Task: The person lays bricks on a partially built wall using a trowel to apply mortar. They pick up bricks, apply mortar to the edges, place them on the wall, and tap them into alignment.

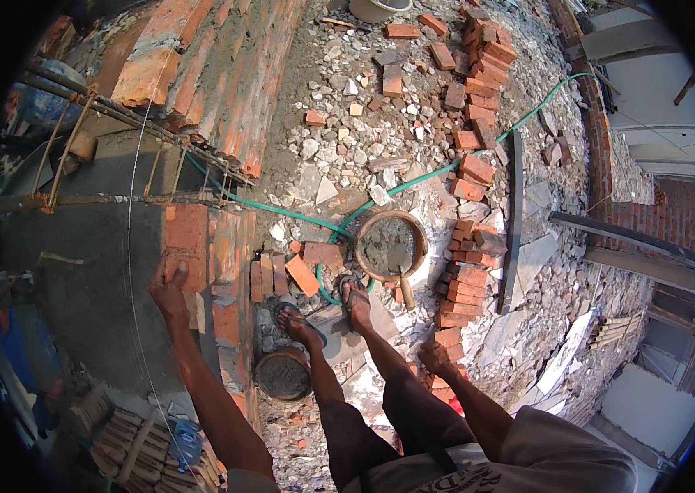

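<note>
My left hand (pixel 170 287) grips the near left corner of an orange-red brick (pixel 187 238), with fingers and thumb bent at its edge. This brick lies flat at the near end of the brick wall (pixel 224 316), beside a taut pale string (pixel 130 218). My right hand (pixel 436 359) hangs at the right, its fingers curled in and nothing visible in them. Close to it is the near part of a long row of bricks (pixel 464 287). Between my hands stands a round bucket of grey mortar (pixel 388 244); a wooden-handled trowel (pixel 407 292) rests in it, handle over the rim.
A second mortar bucket (pixel 283 375) stands beside my left leg. Several loose bricks (pixel 302 275) lie ahead of my feet. A green hose (pixel 425 178) crosses the rubble. Bamboo poles (pixel 101 200) run along the left, and a dark beam (pixel 513 222) lies right of the brick row.
</note>
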Available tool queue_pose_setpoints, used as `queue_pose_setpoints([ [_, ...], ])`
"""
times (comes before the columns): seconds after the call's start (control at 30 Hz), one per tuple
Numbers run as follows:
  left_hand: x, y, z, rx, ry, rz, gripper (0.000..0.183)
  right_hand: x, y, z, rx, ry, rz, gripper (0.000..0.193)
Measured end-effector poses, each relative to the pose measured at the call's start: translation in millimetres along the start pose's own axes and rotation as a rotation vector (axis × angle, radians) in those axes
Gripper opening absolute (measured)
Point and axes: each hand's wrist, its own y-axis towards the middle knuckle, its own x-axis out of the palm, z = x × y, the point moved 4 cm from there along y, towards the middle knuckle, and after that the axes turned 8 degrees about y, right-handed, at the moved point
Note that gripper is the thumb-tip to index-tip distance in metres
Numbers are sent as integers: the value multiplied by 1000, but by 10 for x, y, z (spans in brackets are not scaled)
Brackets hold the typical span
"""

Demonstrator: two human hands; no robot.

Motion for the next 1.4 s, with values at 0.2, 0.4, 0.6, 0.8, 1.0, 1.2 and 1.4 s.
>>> queue_pose_setpoints([
  [0.2,-19,-8,33,5,-5,-43,60,347,-494,325,230,245,-56,12],
  [0.4,-29,-25,67,30,22,-50,63,282,-500,335,-230,-93,32,11],
  [0.6,-70,-21,75,35,40,-48,64,8,-275,20,-24,298,34,11],
  [0.8,-115,7,102,81,109,-37,61,20,-268,-91,238,354,-55,9],
  [1.0,-201,-59,116,-1,100,67,52,-57,-256,-257,340,393,-32,17],
  [1.2,-418,-432,-481,26,-134,421,38,-259,-215,-468,594,430,-10,16],
  [1.4,-410,-1493,-1216,-167,215,333,30,-607,-195,-744,218,299,80,18],
])
